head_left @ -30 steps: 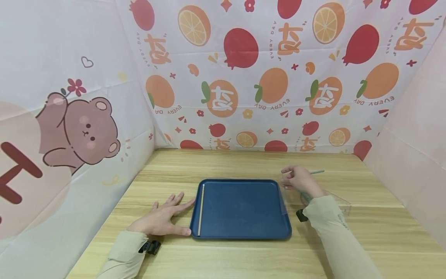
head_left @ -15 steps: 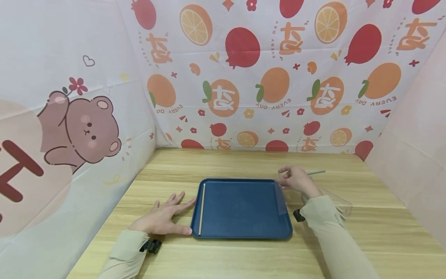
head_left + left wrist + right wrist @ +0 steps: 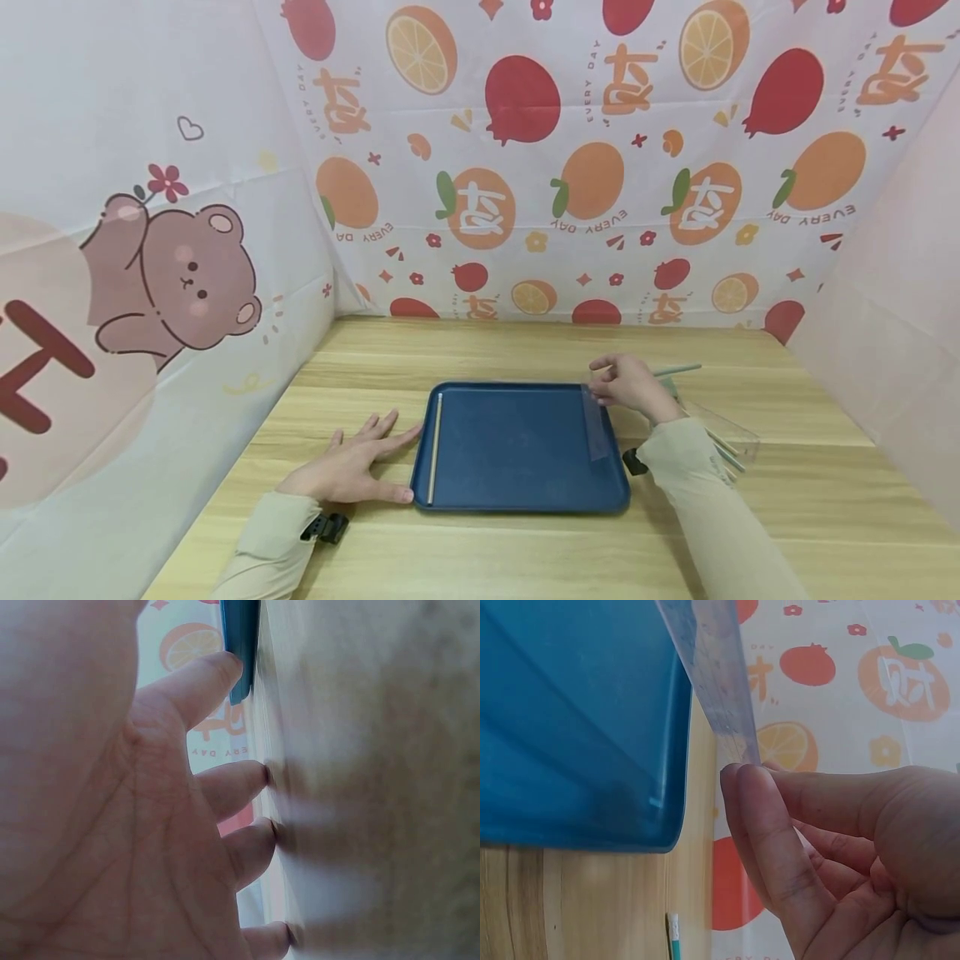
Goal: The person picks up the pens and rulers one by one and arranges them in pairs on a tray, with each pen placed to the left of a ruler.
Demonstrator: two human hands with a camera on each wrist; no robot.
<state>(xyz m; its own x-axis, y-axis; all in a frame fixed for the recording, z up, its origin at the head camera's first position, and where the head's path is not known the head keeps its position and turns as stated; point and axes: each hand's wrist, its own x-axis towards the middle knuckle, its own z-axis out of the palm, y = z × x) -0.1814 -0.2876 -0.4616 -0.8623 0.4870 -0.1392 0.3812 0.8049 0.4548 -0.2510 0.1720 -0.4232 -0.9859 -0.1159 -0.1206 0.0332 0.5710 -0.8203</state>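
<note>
The right hand (image 3: 626, 385) pinches one clear ruler (image 3: 597, 425) at its far end; its long axis runs twelve to six over the right edge of the blue tray (image 3: 517, 450). The left hand (image 3: 348, 471) lies flat with fingers spread on the tabletop (image 3: 480, 550), thumb touching the tray's nine o'clock rim. One pale stick (image 3: 434, 450) lies inside there.

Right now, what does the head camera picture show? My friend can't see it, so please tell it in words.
A person's right hand pinches a clear plastic ruler over the right edge of a blue tray on a wooden table. The left hand rests flat on the table, touching the tray's left edge, where a thin pale stick lies inside.
</note>
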